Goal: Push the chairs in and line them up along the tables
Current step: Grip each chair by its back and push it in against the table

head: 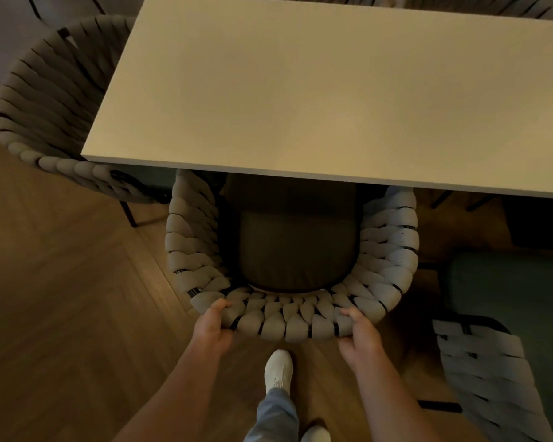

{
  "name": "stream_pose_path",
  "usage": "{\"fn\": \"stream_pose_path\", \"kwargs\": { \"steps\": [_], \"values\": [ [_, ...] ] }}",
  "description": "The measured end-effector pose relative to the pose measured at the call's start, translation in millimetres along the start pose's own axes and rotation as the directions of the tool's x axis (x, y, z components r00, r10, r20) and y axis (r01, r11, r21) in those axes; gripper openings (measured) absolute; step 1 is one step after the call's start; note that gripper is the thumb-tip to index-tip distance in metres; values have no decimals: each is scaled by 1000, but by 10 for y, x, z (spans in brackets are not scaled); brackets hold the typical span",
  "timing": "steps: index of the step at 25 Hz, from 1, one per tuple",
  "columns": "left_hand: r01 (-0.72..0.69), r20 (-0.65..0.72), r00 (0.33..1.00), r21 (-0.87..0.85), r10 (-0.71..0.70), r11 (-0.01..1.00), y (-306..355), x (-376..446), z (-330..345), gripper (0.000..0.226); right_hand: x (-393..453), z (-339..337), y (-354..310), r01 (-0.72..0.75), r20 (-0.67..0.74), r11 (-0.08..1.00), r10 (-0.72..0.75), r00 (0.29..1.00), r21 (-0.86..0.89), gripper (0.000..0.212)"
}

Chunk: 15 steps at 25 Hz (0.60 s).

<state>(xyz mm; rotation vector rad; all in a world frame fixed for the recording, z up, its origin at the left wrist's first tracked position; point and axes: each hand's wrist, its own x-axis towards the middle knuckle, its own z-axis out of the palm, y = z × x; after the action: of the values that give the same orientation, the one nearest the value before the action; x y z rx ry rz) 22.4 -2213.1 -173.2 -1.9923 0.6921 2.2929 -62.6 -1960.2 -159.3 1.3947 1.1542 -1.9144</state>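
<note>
Two hands on: both grip the top rim of the woven chair [291, 260], one at each rear corner of the curved back.
Left hand [210, 327]: fingers curled over the padded rim from outside, fingertips tucked onto the inner face; clenched on the weave, not released.
Right hand [359, 333]: same wrap on the opposite side, thumb hidden behind the rim; holding the chair back.
Grip surface: thick braided rope bands, soft and ribbed. Judged high friction, slip unlikely; padding will give a little before the frame takes load.
Frame: dark metal shows between the bands, thin dark legs. Judged stiff; the push should transfer cleanly once the padding compresses.
Weight: likely moderate; slides rather than needs lifting.
Chair position: front of the dark seat cushion [297, 250] already under the near edge of the table [332, 90]; both arm ends meet that edge, back still out.
Clearance: cannot tell whether the arms pass under the top or stop against it.
Best hold: current one; symmetric, wide apart, gives yaw control for squaring to the edge.
Floor [61, 298]: wood herringbone; legs may chatter or catch on joints.
Foot [278, 370]: white shoe just behind the chair back, centred.
Neighbours: second woven chair [45, 100] at the left end of the table, tucked in at an angle; third chair [492, 371] at right, well out from the table.
</note>
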Motion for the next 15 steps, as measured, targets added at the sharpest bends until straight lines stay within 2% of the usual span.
{"fn": "stream_pose_path", "kwargs": {
  "steps": [2,5,7,10,15],
  "values": [
    [-18,-3,1000,15,18,1000,88,98,40,34,46,118,-15,-8,-28,1000,8,1000,3,27],
    [-8,-13,1000,16,9,1000,118,113,37,39,9,162,-12,-20,-47,1000,19,999,-8,27],
    [2,-30,1000,18,-1,1000,128,90,23,35,-39,165,2,-32,-57,999,31,998,-9,34],
    [-13,-38,999,24,14,1000,144,123,2,16,-77,180,17,-65,-63,998,64,996,-11,41],
    [36,-56,998,57,-33,998,143,101,-7,36,-71,127,-16,-106,-66,990,100,993,-97,42]
  ]
}}
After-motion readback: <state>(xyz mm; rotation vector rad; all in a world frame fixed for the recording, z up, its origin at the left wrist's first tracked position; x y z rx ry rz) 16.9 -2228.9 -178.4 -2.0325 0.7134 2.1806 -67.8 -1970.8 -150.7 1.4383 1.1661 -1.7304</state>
